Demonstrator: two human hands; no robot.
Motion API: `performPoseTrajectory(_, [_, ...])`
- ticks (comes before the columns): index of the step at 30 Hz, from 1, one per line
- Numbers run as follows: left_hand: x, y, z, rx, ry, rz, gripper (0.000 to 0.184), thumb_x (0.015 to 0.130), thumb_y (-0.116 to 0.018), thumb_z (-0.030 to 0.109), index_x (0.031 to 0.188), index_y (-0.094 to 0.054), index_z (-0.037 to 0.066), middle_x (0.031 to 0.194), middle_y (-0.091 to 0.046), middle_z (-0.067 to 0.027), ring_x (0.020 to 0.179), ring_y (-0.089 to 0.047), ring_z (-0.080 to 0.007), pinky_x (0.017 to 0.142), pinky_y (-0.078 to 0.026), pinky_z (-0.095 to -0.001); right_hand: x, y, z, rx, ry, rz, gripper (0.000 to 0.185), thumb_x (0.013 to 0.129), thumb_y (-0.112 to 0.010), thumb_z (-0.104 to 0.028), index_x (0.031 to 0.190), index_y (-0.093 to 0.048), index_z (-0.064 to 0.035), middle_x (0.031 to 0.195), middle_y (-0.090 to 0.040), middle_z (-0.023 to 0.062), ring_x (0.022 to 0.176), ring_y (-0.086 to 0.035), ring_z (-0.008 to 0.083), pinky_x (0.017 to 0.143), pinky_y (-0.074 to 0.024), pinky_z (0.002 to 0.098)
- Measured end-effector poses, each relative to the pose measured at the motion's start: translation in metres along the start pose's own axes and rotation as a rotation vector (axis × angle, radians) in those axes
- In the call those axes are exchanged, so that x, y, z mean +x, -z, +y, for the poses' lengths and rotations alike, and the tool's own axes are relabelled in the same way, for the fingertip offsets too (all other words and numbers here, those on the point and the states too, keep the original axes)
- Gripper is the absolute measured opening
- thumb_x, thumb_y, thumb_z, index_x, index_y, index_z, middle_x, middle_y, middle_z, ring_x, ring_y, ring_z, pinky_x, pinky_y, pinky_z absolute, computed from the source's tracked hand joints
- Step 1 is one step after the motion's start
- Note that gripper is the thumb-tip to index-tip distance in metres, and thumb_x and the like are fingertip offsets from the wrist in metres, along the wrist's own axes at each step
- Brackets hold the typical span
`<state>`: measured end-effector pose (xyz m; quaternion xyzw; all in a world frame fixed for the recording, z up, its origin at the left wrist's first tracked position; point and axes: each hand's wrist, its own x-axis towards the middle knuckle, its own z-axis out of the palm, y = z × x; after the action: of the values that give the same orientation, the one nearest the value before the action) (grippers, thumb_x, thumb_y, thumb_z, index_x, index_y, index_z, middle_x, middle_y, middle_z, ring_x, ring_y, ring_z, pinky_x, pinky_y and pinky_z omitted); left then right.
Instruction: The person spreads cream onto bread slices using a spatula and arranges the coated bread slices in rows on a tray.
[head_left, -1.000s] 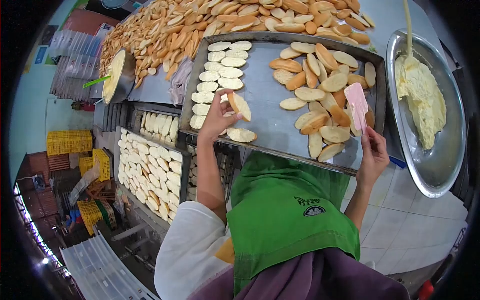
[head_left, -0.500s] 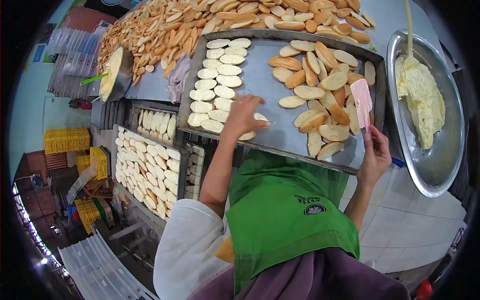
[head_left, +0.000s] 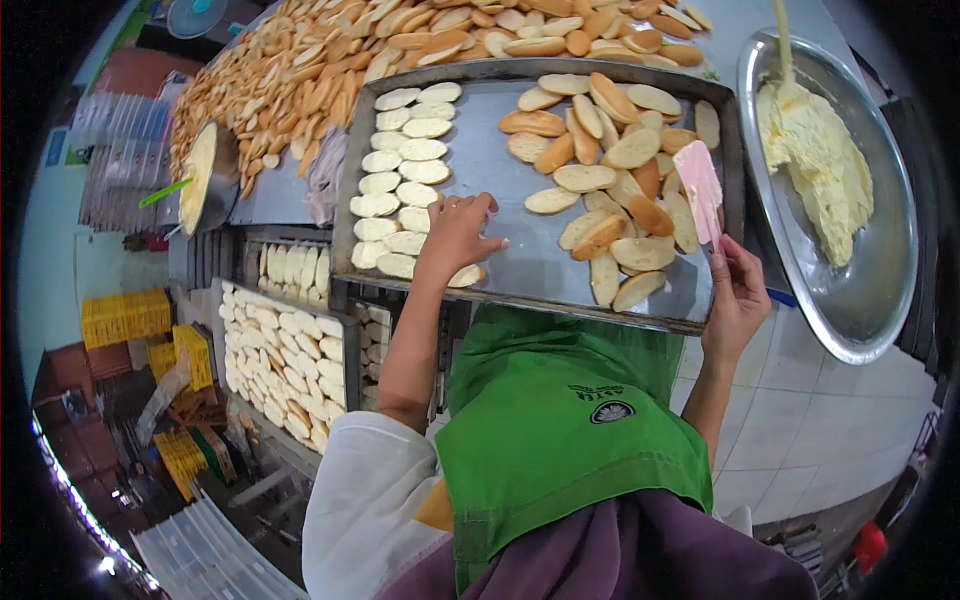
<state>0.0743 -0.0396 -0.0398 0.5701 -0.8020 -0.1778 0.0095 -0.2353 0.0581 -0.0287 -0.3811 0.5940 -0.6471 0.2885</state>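
Note:
My left hand (head_left: 460, 235) is over the left part of a dark-rimmed metal tray (head_left: 530, 297), thumb and fingers apart, nothing visible between them. Beside and partly beneath it are two columns of cream-coated bread slices (head_left: 423, 149), with one slice (head_left: 466, 276) by the wrist near the tray's front edge. Whatever lies right under the palm is hidden. At the tray's right side, my right hand (head_left: 738, 292) grips the handle of a pink spatula (head_left: 700, 188), its blade pointing up and smeared with cream. Plain bread slices (head_left: 633, 148) lie in a loose heap left of the blade.
A large metal bowl (head_left: 880, 315) of pale cream (head_left: 815, 160) stands at the right. Behind the tray spreads a big bread pile (head_left: 330, 70). At the left are another cream bowl (head_left: 212, 180), a cloth (head_left: 325, 178), a lower tray of slices (head_left: 285, 365) and yellow crates (head_left: 125, 318).
A slice was in my left hand a second ago; it came down to the tray and the fingers have let go. The whole view has shifted, while my right hand keeps the spatula.

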Motion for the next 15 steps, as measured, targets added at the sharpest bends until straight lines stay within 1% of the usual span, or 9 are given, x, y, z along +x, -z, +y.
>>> performPoseTrajectory(1, [0.006, -0.005, 0.007, -0.006, -0.019, -0.006, 0.04, 0.061, -0.072, 0.026, 0.09, -0.05, 0.01, 0.081, -0.058, -0.0058, 0.083, -0.053, -0.0249, 0.078, -0.032, -0.0395, 0.0, 0.001, -0.003, -0.011, -0.003, -0.015, 0.018, 0.079, -0.059, 0.003, 0.096, -0.061, 0.0033, 0.094, -0.055, 0.0052, 0.082, -0.052, 0.0091, 0.071, -0.0421, 0.0188])
performPoseTrajectory(4, [0.019, -0.02, 0.046, -0.382, -0.216, -0.037, 0.028, 0.069, -0.066, 0.016, 0.09, -0.049, 0.007, 0.085, -0.054, -0.0107, 0.083, -0.052, -0.0286, 0.07, -0.041, -0.0385, 0.009, 0.02, -0.022, -0.148, 0.119, -0.036, 0.018, 0.079, -0.058, 0.003, 0.097, -0.061, 0.0019, 0.091, -0.056, 0.0049, 0.08, -0.051, 0.0087, 0.069, -0.0411, 0.0185])
performPoseTrajectory(6, [0.025, -0.032, 0.073, -0.362, -0.291, -0.043, 0.031, 0.068, -0.067, 0.015, 0.091, -0.047, 0.006, 0.087, -0.053, -0.0116, 0.083, -0.052, -0.0295, 0.071, -0.041, -0.0392, 0.021, 0.036, -0.044, -0.386, 0.299, -0.042, 0.017, 0.08, -0.056, 0.002, 0.096, -0.061, 0.0006, 0.083, -0.057, 0.0055, 0.075, -0.052, 0.0091, 0.066, -0.0413, 0.0197])
performPoseTrajectory(7, [0.028, -0.035, 0.085, -0.34, -0.347, -0.038, 0.034, 0.066, -0.068, 0.014, 0.092, -0.046, 0.005, 0.09, -0.051, -0.0125, 0.083, -0.052, -0.0305, 0.072, -0.041, -0.0398, 0.029, 0.048, -0.052, -0.404, 0.303, -0.004, 0.017, 0.08, -0.056, 0.002, 0.096, -0.061, 0.0006, 0.083, -0.057, 0.0055, 0.075, -0.052, 0.0091, 0.066, -0.0413, 0.0197])
performPoseTrajectory(9, [0.03, -0.04, 0.1, -0.29, -0.452, 0.021, 0.038, 0.065, -0.068, 0.011, 0.094, -0.045, 0.005, 0.092, -0.048, -0.0133, 0.085, -0.051, -0.0322, 0.072, -0.042, -0.0405, 0.046, 0.082, -0.065, -0.676, 0.204, 0.028, 0.02, 0.08, -0.053, 0.004, 0.098, -0.06, -0.0002, 0.08, -0.059, 0.0073, 0.07, -0.054, 0.0113, 0.062, -0.0421, 0.0215])
performPoseTrajectory(10, [0.034, -0.045, 0.1, -0.268, -0.435, 0.038, 0.036, 0.066, -0.066, 0.01, 0.095, -0.045, 0.004, 0.092, -0.048, -0.0146, 0.086, -0.049, -0.034, 0.073, -0.041, -0.0407, 0.058, 0.095, -0.069, -0.796, 0.277, 0.069, 0.018, 0.079, -0.052, 0.0, 0.094, -0.062, -0.002, 0.078, -0.062, 0.0138, 0.068, -0.06, 0.0202, 0.06, -0.0447, 0.0286])
performPoseTrajectory(11, [0.038, -0.047, 0.102, -0.246, -0.413, 0.054, 0.034, 0.068, -0.064, 0.009, 0.097, -0.046, 0.003, 0.092, -0.047, -0.0158, 0.087, -0.047, -0.0358, 0.075, -0.04, -0.041, 0.071, 0.109, -0.07, -0.817, 0.271, 0.115, 0.018, 0.079, -0.052, 0.0, 0.094, -0.062, -0.002, 0.078, -0.062, 0.0138, 0.068, -0.06, 0.0202, 0.06, -0.0447, 0.0286])
performPoseTrajectory(13, [0.041, -0.043, 0.111, -0.166, -0.378, 0.081, 0.035, 0.066, -0.061, 0.003, 0.098, -0.046, 0.003, 0.093, -0.048, -0.0154, 0.089, -0.047, -0.0343, 0.076, -0.04, -0.041, 0.1, 0.135, -0.068, -1.217, 0.008, -0.091, 0.016, 0.076, -0.054, -0.006, 0.088, -0.064, -0.0039, 0.079, -0.061, 0.0191, 0.072, -0.06, 0.0311, 0.063, -0.0458, 0.0371])
performPoseTrajectory(15, [0.043, -0.041, 0.117, -0.114, -0.355, 0.145, 0.034, 0.066, -0.057, 0.0, 0.098, -0.048, 0.003, 0.093, -0.047, -0.016, 0.09, -0.046, -0.034, 0.078, -0.039, -0.041, 0.133, 0.153, -0.047, -1.3, -0.084, -0.214, 0.015, 0.073, -0.054, -0.012, 0.082, -0.064, -0.0045, 0.075, -0.058, 0.0212, 0.072, -0.058, 0.0363, 0.064, -0.0455, 0.0417])
